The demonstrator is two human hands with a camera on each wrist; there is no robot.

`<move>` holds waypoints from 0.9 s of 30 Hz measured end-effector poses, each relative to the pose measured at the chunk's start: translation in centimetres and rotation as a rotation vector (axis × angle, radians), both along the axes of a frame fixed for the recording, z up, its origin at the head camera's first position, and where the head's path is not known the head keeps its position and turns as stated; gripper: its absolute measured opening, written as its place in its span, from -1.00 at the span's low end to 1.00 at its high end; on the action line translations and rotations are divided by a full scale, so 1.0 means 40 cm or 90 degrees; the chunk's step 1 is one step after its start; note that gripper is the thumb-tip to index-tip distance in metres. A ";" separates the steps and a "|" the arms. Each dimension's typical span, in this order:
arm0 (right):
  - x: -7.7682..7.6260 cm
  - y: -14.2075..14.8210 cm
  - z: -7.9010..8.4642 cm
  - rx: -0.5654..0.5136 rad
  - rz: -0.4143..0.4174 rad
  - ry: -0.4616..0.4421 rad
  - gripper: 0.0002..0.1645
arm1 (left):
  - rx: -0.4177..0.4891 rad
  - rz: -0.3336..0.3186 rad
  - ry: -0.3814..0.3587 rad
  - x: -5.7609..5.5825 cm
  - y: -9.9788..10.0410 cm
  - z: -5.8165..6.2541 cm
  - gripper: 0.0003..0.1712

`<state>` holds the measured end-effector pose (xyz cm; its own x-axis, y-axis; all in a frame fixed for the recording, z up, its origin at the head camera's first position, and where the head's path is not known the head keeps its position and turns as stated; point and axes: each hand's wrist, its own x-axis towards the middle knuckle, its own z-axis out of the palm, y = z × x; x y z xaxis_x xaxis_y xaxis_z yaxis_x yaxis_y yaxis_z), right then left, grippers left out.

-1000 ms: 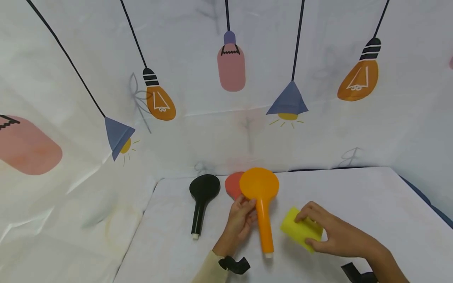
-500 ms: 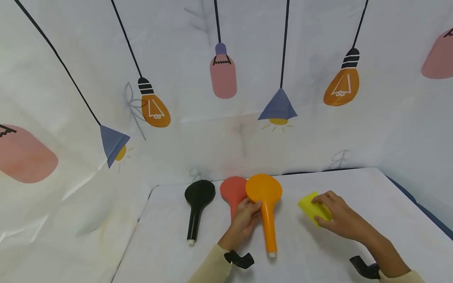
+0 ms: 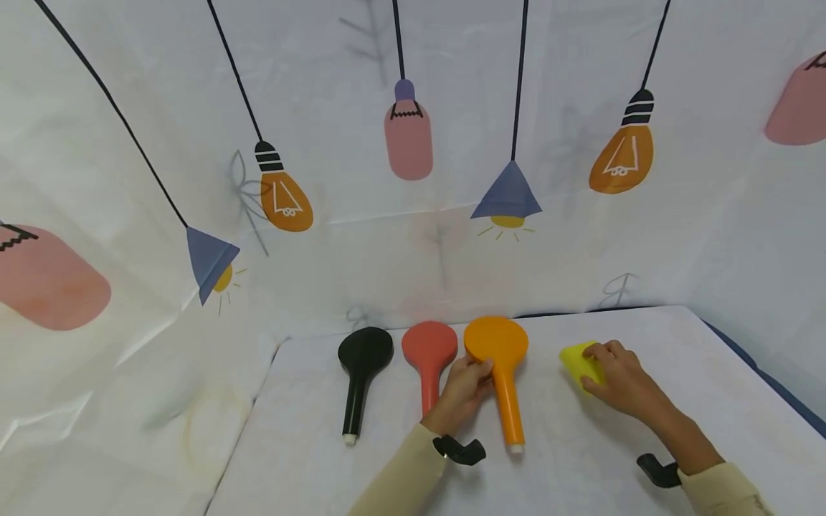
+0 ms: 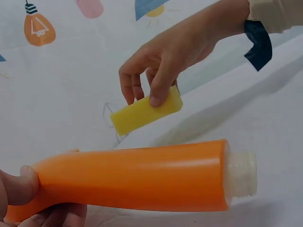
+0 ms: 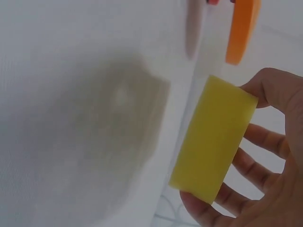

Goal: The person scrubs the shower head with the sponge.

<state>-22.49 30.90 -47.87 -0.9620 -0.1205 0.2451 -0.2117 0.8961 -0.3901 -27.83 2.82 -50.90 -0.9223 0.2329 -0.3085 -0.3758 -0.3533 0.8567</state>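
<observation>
My left hand (image 3: 463, 393) holds an orange paddle-shaped plastic piece (image 3: 495, 340), thumb on the near side where the round head meets the handle. In the left wrist view its thick handle ends in a whitish threaded neck (image 4: 244, 174). To the right, my right hand (image 3: 627, 383) grips a yellow sponge (image 3: 573, 362) by its edges, above the white surface. The right wrist view shows the sponge's flat face, with thumb and fingertips at its rim. A red paddle-shaped piece (image 3: 429, 344) lies just left of the orange one, its lower handle hidden behind my left hand.
A black paddle-shaped piece (image 3: 365, 351) with a whitish end lies at the left of the white-covered table (image 3: 581, 466). Behind the table hangs a white sheet (image 3: 335, 272) printed with lamps and bulbs. The table's far edge runs just beyond the round heads.
My left hand has carried the orange piece rightward, uncovering the red piece's head. My right hand has moved right and farther away with the sponge. The head view has shifted slightly too.
</observation>
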 end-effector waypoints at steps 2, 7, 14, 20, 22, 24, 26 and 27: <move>-0.012 0.009 -0.007 0.003 -0.018 -0.010 -0.48 | -0.013 0.002 0.000 -0.011 0.012 0.000 -0.53; -0.034 0.024 -0.028 -0.001 -0.057 -0.024 -0.47 | -0.030 0.012 -0.016 -0.032 0.033 -0.003 -0.56; -0.058 0.041 -0.051 -0.005 -0.093 -0.039 -0.45 | -0.052 0.031 -0.063 -0.059 0.042 -0.010 -0.52; -0.071 0.057 -0.058 0.003 -0.120 -0.060 -0.43 | -0.069 0.036 -0.080 -0.075 0.052 -0.012 -0.51; -0.071 0.063 -0.062 0.004 -0.126 -0.064 -0.43 | -0.074 0.036 -0.086 -0.075 0.056 -0.016 -0.49; -0.069 0.068 -0.067 0.006 -0.132 -0.068 -0.42 | -0.077 0.034 -0.092 -0.074 0.061 -0.024 -0.46; -0.066 0.072 -0.071 0.008 -0.135 -0.065 -0.42 | -0.078 0.033 -0.101 -0.075 0.065 -0.033 -0.44; -0.064 0.073 -0.073 0.009 -0.134 -0.062 -0.42 | -0.082 0.033 -0.104 -0.075 0.067 -0.037 -0.44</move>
